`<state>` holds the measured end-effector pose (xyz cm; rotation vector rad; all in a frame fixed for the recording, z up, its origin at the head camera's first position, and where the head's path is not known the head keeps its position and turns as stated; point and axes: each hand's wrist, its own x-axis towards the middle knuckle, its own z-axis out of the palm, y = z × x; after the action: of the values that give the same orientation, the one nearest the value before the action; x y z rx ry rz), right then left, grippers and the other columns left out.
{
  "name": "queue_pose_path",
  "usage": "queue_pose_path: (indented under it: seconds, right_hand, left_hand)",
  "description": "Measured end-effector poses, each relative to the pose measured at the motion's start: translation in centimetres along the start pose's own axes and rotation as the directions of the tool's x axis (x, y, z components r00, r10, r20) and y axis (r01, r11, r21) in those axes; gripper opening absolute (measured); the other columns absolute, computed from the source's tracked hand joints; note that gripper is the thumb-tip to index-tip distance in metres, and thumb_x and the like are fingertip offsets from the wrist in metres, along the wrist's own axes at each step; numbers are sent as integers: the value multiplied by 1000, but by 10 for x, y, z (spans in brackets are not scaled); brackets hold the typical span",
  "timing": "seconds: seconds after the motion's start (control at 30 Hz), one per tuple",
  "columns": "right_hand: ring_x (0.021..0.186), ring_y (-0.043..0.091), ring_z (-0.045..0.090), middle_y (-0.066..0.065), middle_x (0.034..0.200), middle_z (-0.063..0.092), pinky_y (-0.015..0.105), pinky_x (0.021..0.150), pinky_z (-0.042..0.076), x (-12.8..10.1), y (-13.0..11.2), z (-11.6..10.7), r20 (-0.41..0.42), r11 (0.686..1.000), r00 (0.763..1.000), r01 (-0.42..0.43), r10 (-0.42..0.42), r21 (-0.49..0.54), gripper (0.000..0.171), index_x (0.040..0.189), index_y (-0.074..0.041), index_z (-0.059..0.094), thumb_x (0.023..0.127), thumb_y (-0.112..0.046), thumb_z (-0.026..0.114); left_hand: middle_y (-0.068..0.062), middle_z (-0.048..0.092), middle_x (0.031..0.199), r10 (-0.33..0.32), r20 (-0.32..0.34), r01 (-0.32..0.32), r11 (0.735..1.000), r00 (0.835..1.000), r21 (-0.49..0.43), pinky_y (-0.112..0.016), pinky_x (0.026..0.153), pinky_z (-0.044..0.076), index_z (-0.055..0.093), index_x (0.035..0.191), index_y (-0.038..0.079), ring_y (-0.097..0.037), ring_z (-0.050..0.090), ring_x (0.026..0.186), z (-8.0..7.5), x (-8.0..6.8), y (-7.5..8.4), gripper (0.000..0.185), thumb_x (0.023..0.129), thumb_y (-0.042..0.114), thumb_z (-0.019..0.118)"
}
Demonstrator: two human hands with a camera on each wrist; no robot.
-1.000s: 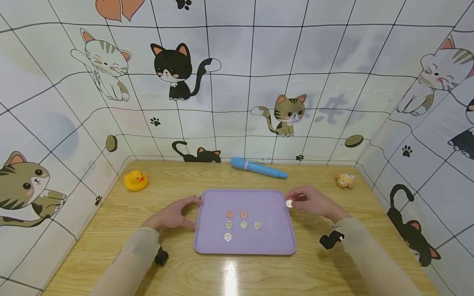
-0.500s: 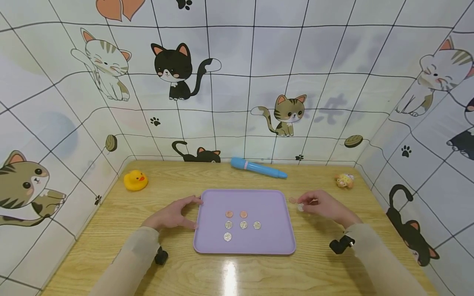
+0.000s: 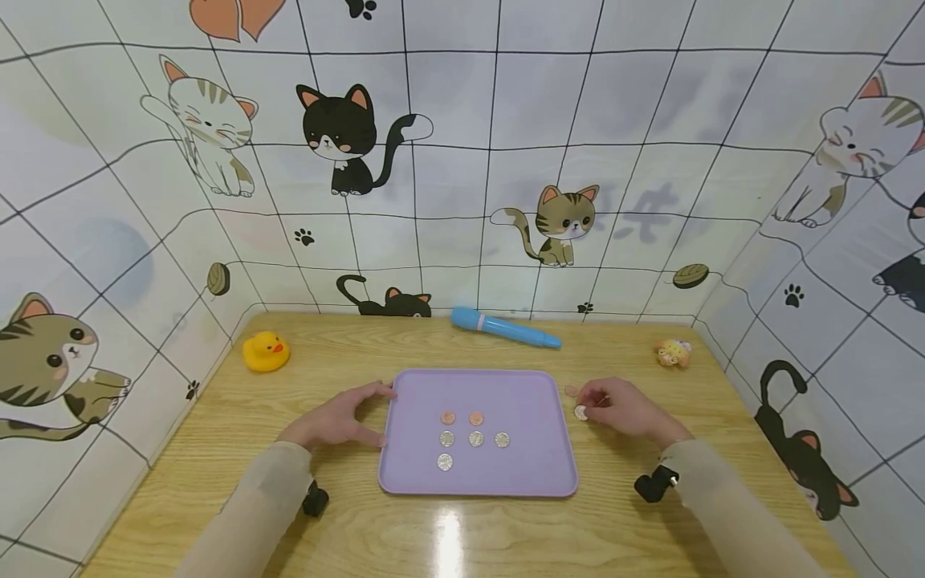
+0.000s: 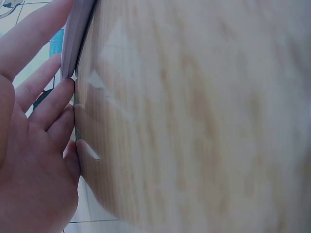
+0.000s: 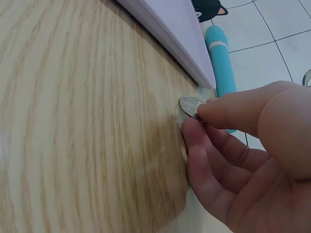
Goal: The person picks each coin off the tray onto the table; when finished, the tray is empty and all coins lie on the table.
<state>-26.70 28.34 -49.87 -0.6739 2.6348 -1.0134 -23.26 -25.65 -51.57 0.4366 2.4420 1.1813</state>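
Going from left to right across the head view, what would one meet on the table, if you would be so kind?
Yellow duck → left hand → purple tray → right hand with a silver coin → small toy.

A light wooden table [image 3: 340, 522] is enclosed on three sides by white panels [image 3: 462, 160] marked with a dark grid and printed with cartoon cats, paw prints and hearts. Even, bright light is cast from above, and a pale glare is reflected off the tabletop close to the near edge, below the grip.
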Motion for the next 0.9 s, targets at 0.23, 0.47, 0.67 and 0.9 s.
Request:
queue_pose_path:
  seconds: [0.23,0.47,0.67,0.9]
  right_hand:
    - [78,11,56,-3,89,67,26,68,49,3,-5,5,-23,996,1000,-15,13,-90,5,100,-11,73,95,-8,74]
    - [75,11,55,-4,85,65,27,66,47,4,-6,10,-27,994,1000,-9,6,-112,5,98,-11,72,96,-8,74]
    - [74,10,53,-4,84,63,25,65,45,1,-7,12,-33,992,999,-6,2,-122,3,100,-9,71,98,-9,73]
    - [72,8,52,-5,85,61,24,65,46,0,-2,12,-16,994,1000,18,-20,-106,10,101,-10,69,97,-16,76]
  left_hand:
    - [-8,30,172,-3,-5,3,1000,1000,-3,-67,127,11,60,140,33,-40,18,160,0,1,0,72,77,34,95]
    - [-7,29,173,-14,-2,14,1000,1000,-9,-67,127,11,60,140,34,-40,17,160,1,1,-1,73,76,35,95]
    - [-9,30,172,3,-6,-3,1000,1000,10,-67,127,12,60,140,32,-41,18,160,2,2,-2,72,77,33,95]
    - [-8,29,173,-19,-8,19,1000,1000,-3,-66,127,11,61,139,33,-40,17,160,2,1,0,72,76,33,96]
